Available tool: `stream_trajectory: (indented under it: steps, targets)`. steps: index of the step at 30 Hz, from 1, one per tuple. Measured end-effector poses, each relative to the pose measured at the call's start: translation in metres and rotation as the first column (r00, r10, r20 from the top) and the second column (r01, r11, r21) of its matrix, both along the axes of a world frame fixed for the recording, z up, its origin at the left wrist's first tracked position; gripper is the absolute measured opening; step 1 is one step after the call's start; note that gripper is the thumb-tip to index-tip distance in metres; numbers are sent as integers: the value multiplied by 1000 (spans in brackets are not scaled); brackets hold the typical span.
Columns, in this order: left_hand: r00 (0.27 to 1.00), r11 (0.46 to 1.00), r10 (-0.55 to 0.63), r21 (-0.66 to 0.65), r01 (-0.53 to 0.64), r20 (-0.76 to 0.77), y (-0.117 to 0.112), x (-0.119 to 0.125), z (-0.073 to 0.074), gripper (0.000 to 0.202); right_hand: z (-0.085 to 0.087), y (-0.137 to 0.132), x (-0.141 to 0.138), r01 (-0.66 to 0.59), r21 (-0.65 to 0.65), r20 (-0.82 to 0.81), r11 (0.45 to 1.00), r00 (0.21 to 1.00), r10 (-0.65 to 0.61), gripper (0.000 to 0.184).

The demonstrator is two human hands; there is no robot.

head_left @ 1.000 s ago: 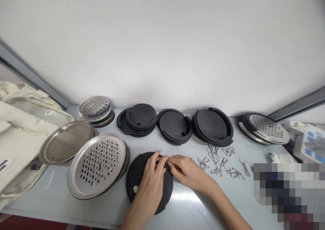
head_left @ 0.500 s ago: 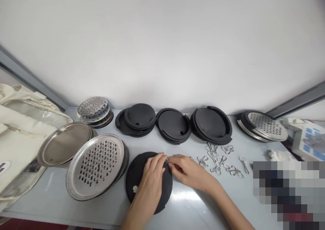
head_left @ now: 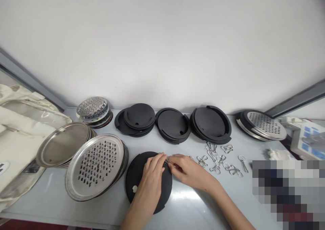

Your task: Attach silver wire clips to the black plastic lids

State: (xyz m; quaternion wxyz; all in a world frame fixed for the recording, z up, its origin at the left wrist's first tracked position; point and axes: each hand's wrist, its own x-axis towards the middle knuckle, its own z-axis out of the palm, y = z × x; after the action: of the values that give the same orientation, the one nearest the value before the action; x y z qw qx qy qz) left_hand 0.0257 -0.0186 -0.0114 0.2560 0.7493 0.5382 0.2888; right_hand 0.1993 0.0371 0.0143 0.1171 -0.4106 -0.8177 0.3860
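A round black disc (head_left: 137, 169) lies on the grey table in front of me, with a small pale hole near its lower left. My left hand (head_left: 153, 177) rests across the disc, fingers close together and tips at its upper right rim. Beside that rim, my right hand (head_left: 181, 167) is closed in a pinch on a small metal clip (head_left: 167, 159). The clip shows only as a thin shiny bit between the hands; my fingers cover the remainder. To the right lie loose metal spring clips with rings (head_left: 215, 158).
Perforated metal grater plates (head_left: 95, 165) and plain metal plates (head_left: 63, 143) are stacked on the left. Along the wall stand smaller graters (head_left: 92, 106), black discs (head_left: 141, 115), black round holders (head_left: 174, 123), deeper ones (head_left: 210, 121) and a black-rimmed grater (head_left: 269, 123). A cream bag (head_left: 22, 132) borders the left.
Both hands keep nearly the same pose at the disc's rim. The view has shifted very slightly; nothing else has visibly moved.
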Motion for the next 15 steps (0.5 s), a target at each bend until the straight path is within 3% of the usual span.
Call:
stream_trajectory:
  steps: [15]
  targets:
    - [1000,1000,-12,24,12,5,1,0,-2,44,0,0,0,-4,3,0,1000,1000,4,24]
